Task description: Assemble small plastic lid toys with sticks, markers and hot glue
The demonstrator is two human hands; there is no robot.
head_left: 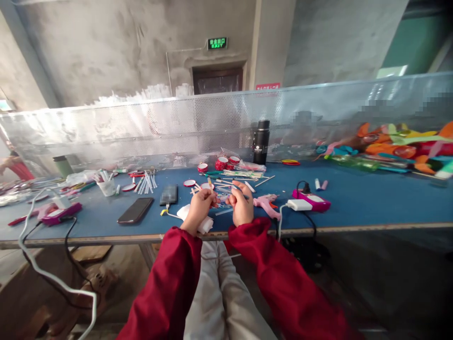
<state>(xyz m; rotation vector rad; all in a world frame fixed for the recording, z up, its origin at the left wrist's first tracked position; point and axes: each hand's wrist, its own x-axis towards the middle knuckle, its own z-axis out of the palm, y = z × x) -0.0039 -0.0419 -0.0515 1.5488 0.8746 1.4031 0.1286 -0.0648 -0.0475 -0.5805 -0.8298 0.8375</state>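
Observation:
Above the front edge of the blue table, my left hand [202, 206] is closed in a pinch on a small pale stick [210, 182] that stands up from the fingertips with an orange-brown part. Close by on the right, my right hand [242, 207] curls around a slim dark tool [239, 191]; its kind is too small to make out. A gap separates the two hands. Behind them lie loose pale sticks [244, 174] and a tangle of thin white strands. Beside my right hand is a pink glue gun [267, 204]. White tissue [205, 225] lies under my left wrist.
Left of my hands lie a dark phone [135, 210] and a smaller device [169, 194] on a cable. Purple power strips [316, 202] with cords sit at both sides. A black bottle [261, 142] stands by the perforated metal screen [170, 127]. Colourful items [399, 146] are heaped right.

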